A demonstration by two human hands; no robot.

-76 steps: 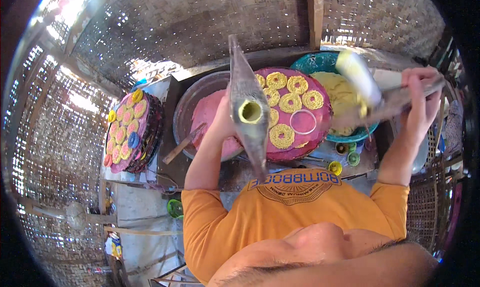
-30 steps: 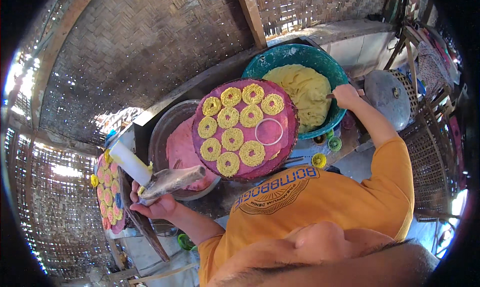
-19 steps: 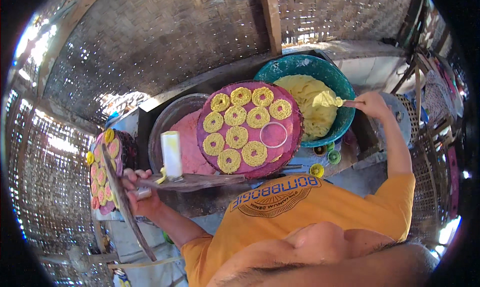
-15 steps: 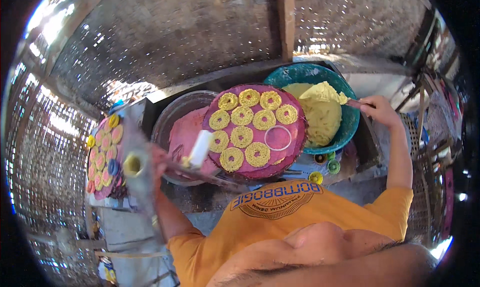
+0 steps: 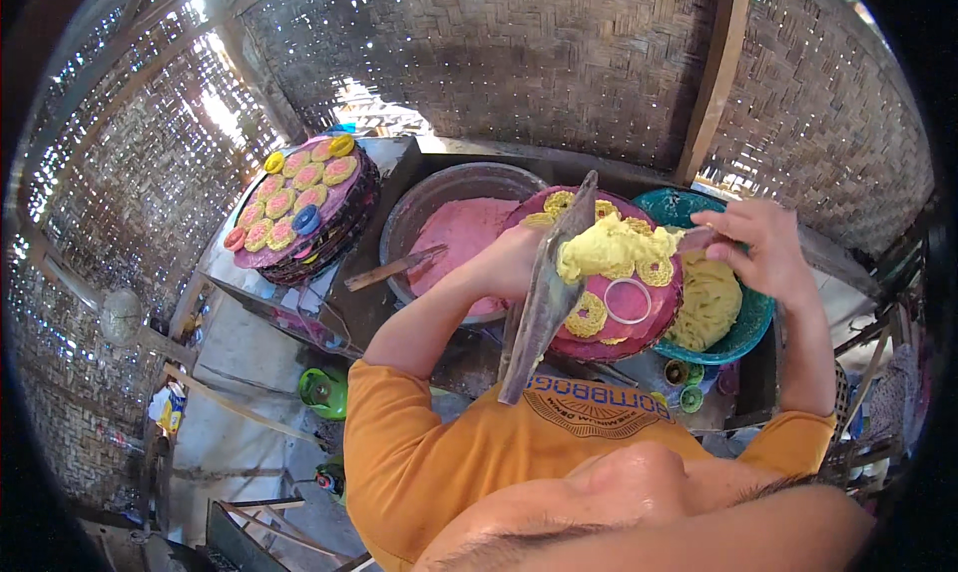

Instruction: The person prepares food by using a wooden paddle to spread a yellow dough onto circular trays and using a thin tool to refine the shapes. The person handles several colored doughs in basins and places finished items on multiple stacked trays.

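Note:
My left hand (image 5: 511,260) grips a long wooden press (image 5: 537,307), held tilted over the pink round mat (image 5: 624,344). A spatula (image 5: 697,240) is in my closed right hand (image 5: 763,241), its blade hidden under a thick lump of yellow dough (image 5: 611,248). That lump touches the press. Several lacy yellow dough rings (image 5: 587,317) lie on the mat, some hidden by the press and lump. Beside them rests a thin white hoop (image 5: 650,302). At the right stands a teal basin (image 5: 762,320) holding more yellow dough (image 5: 711,302).
A grey basin (image 5: 396,218) with pink dough (image 5: 461,231) and a wooden paddle (image 5: 394,269) sits left of the mat. Farther left, pink-and-yellow pieces (image 5: 280,204) top a stack of round mats (image 5: 344,213). Small green cups (image 5: 691,399) are near me; a woven wall (image 5: 479,63) rises behind.
My left hand has brought the press from the left to over the mat. My right hand has moved the dough-laden spatula from above the teal basin leftward to the press. The view has shifted.

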